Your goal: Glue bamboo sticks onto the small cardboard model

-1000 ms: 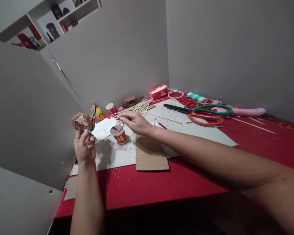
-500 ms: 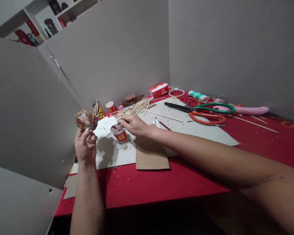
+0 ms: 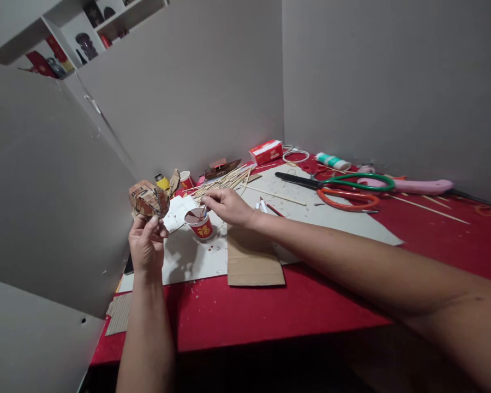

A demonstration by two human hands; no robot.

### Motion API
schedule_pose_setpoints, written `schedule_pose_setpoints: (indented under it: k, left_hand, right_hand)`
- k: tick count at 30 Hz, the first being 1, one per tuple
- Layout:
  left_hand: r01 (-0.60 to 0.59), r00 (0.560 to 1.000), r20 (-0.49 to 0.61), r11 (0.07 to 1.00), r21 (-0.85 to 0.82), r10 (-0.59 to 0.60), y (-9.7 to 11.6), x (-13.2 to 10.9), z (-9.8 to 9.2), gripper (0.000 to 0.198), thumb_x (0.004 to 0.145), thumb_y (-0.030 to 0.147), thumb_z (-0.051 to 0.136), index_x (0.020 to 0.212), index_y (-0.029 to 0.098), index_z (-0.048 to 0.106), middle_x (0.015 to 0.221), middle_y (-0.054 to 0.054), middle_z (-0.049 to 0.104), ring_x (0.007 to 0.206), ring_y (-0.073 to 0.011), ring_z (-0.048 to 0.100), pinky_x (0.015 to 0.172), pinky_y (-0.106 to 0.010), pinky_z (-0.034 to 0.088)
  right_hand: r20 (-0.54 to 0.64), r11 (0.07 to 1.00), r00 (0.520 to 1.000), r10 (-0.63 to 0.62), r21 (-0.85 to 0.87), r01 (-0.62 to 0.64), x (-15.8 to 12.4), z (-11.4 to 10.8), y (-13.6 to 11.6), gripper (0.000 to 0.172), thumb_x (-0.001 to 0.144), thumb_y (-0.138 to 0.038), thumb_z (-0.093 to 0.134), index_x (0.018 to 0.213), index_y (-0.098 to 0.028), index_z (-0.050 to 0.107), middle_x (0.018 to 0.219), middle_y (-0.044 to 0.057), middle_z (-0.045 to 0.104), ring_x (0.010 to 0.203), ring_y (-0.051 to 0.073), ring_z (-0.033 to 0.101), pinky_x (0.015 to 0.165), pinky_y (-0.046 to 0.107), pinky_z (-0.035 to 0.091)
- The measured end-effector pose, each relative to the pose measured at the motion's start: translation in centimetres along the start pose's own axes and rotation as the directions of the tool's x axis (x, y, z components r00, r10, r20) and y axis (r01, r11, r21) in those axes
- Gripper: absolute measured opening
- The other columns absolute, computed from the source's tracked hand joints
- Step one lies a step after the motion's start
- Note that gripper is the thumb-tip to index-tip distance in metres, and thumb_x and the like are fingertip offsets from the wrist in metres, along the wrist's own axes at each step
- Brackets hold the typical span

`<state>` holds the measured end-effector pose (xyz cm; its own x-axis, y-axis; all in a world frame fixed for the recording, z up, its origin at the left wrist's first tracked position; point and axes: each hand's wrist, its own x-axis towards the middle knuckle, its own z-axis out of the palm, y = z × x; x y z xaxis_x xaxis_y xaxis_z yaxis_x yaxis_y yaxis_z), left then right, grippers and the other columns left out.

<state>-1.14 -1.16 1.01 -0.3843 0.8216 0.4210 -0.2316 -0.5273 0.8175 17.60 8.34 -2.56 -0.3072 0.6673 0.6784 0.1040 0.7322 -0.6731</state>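
Observation:
My left hand is closed on a rounded brown cardboard model, printed in places, with a crinkled flap sticking out at its right; it is held up above the table's left side. My right hand pinches a thin stick, bluish in part, whose lower end dips into a red-and-white paper cup. Reddish-brown streaks mark the cup's inside. The cup stands on a large pale board that has a few red drops beside it. What the stick's tip looks like is hidden.
A flat cardboard piece lies below my right wrist. Thin wooden sticks, a model boat and another paper cup are behind. Large scissors and a glue bottle lie right. Walls enclose the red-covered table.
My left hand has shifted slightly right and turned the cardboard model, so a printed side now shows. My right hand stays over the cup, with the stick angled a little differently.

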Motion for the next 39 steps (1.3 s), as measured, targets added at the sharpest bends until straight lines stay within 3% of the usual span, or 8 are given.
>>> schedule_pose_setpoints:
  k: [9,15,20,23,28,33,39]
  left_hand:
    - [-0.022,1.000,0.009,0.996,0.090,0.021,-1.2,0.5,-0.6,0.029,0.056,0.023,0.084,0.075,0.016,0.063,0.063,0.003,0.058,0.050,-0.0052,0.047,0.043,-0.016,0.038]
    - [-0.037,0.999,0.023,0.989,0.143,0.034,-1.5,0.6,-0.6,0.025,0.059,0.024,0.082,0.074,0.016,0.063,0.062,0.003,0.058,0.049,-0.0056,0.049,0.043,-0.017,0.039]
    - [-0.031,0.999,0.019,0.989,0.147,0.028,-1.7,0.7,-0.7,0.027,0.058,0.025,0.083,0.070,0.016,0.060,0.061,0.004,0.057,0.048,-0.0052,0.048,0.043,-0.016,0.040]
    - [-0.025,0.999,0.027,0.986,0.165,0.021,-1.9,0.8,-0.8,0.028,0.058,0.026,0.083,0.070,0.016,0.059,0.060,0.003,0.058,0.047,-0.0051,0.049,0.043,-0.016,0.040]
    - [-0.008,1.000,0.010,0.987,0.158,0.006,-2.4,1.0,-0.9,0.031,0.055,0.027,0.085,0.072,0.016,0.061,0.062,0.004,0.058,0.048,-0.0049,0.049,0.043,-0.016,0.040]
    - [-0.001,1.000,0.021,0.985,0.170,-0.003,-2.9,1.1,-1.1,0.031,0.056,0.027,0.085,0.073,0.016,0.062,0.062,0.005,0.058,0.048,-0.0046,0.048,0.044,-0.016,0.041]
    - [0.003,0.999,0.053,0.981,0.195,-0.013,-3.3,0.9,-1.1,0.030,0.062,0.030,0.084,0.071,0.016,0.058,0.064,0.005,0.059,0.048,-0.0051,0.051,0.045,-0.017,0.039]
  right_hand:
    - [-0.164,0.991,0.986,0.037,0.133,-0.015,-0.6,-1.0,-0.5,0.030,0.089,-0.036,0.050,0.066,-0.019,0.057,0.062,0.000,0.059,0.060,0.012,0.051,0.059,0.026,0.039]
    - [-0.208,0.948,0.959,0.194,0.289,-0.130,-0.7,-1.2,-0.7,0.033,0.089,-0.043,0.057,0.067,-0.018,0.059,0.058,-0.001,0.061,0.046,0.009,0.047,0.047,0.023,0.038]
    - [-0.262,0.838,0.875,0.408,0.487,-0.245,-0.4,-1.5,-0.9,0.031,0.090,-0.036,0.062,0.066,-0.017,0.060,0.054,-0.002,0.062,0.036,0.005,0.045,0.037,0.019,0.033]
    - [-0.265,0.736,0.779,0.569,0.586,-0.338,0.0,-1.6,-0.5,0.030,0.092,-0.028,0.061,0.064,-0.016,0.058,0.050,-0.002,0.060,0.033,0.005,0.044,0.033,0.017,0.028]
    - [-0.170,0.530,0.632,0.756,0.726,-0.438,0.1,-1.7,0.3,0.029,0.095,-0.017,0.051,0.066,-0.015,0.056,0.048,-0.003,0.058,0.032,0.003,0.041,0.032,0.014,0.024]
    - [-0.120,0.447,0.600,0.791,0.782,-0.433,0.1,-2.1,0.1,0.024,0.091,-0.012,0.051,0.067,-0.016,0.053,0.049,-0.003,0.056,0.033,0.003,0.040,0.034,0.014,0.025]
    - [-0.065,0.366,0.615,0.786,0.851,-0.377,0.3,-2.5,-0.7,0.025,0.094,-0.017,0.048,0.069,-0.017,0.051,0.050,-0.006,0.052,0.034,0.003,0.038,0.035,0.014,0.027]
